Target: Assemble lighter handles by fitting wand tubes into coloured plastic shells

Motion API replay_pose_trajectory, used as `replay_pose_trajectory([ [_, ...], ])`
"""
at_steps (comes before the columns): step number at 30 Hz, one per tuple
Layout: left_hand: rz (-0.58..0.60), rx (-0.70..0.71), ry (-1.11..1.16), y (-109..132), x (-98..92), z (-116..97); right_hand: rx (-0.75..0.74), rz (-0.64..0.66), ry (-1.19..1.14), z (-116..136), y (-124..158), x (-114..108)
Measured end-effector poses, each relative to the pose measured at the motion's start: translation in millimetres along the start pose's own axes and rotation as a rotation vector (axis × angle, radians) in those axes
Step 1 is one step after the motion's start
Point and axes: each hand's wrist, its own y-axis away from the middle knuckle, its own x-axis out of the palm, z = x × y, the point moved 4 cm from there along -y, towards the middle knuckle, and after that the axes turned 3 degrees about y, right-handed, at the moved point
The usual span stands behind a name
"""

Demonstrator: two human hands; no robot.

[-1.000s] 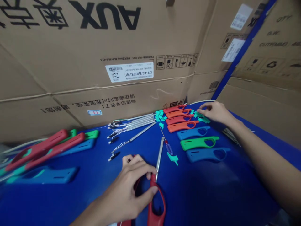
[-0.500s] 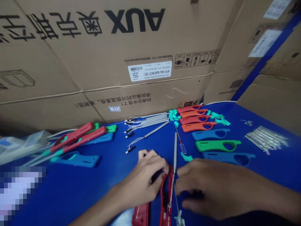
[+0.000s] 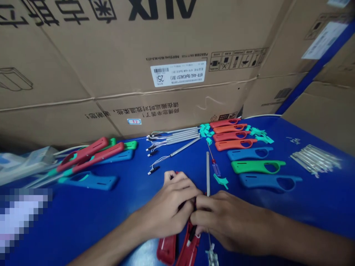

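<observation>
My left hand (image 3: 177, 203) is closed around a red lighter casing half (image 3: 187, 249), its thumb and fingers near the casing's upper part. Another red casing half (image 3: 166, 249) shows below that hand. A black igniter piece (image 3: 192, 235) with white wire lies inside the held half. My right hand (image 3: 219, 218) presses its fingertips together over the casing, against my left fingers; what they pinch is hidden. A metal tube (image 3: 208, 171) runs lengthwise behind the right fingers. Beneath them, a thin rod ends in a clear fitting (image 3: 212, 256).
Several metal tubes with wires (image 3: 183, 137) lie at the back. Right of them are coloured casing halves (image 3: 257, 167), teal pieces (image 3: 260, 133), a screwdriver (image 3: 215, 168) and clear-metal parts (image 3: 316, 159). Lighters (image 3: 97, 153) are piled at left. A cardboard wall (image 3: 124, 66) stands behind.
My right hand has moved left onto the red casing and now meets my left hand. The casing's lower end has swung slightly left. The view has tilted down a little.
</observation>
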Motion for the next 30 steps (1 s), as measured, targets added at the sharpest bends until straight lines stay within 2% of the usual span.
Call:
replay_pose_trajectory([
  [5, 0.014, 0.006, 0.004, -1, 1.2, 0, -0.018, -0.022, -0.099, -3, 1, -5],
  [10, -0.079, -0.038, 0.078, 2, 0.2, 2, -0.01, -0.112, -0.336, -9, 0, -8],
  [14, -0.031, -0.055, 0.093, 2, 3.4, 2, 0.026, -0.215, -0.402, -12, 0, -7],
  [21, -0.013, -0.085, 0.017, 0, 3.4, 5, 0.089, -0.338, -0.576, -15, -3, -6],
  [23, -0.023, -0.078, 0.008, 1, 2.5, 4, 0.202, -0.299, -0.682, -19, -5, -3],
  [26, -0.037, -0.072, -0.029, 1, 2.5, 1, 0.419, -0.185, -0.99, -24, -7, 4],
  [28, -0.042, -0.073, -0.045, 1, 2.7, 0, 0.492, -0.134, -1.161, -24, -8, 6],
  [30, -0.054, -0.08, -0.04, 0, 0.9, 0, 0.511, -0.104, -1.22, -25, -8, 6],
])
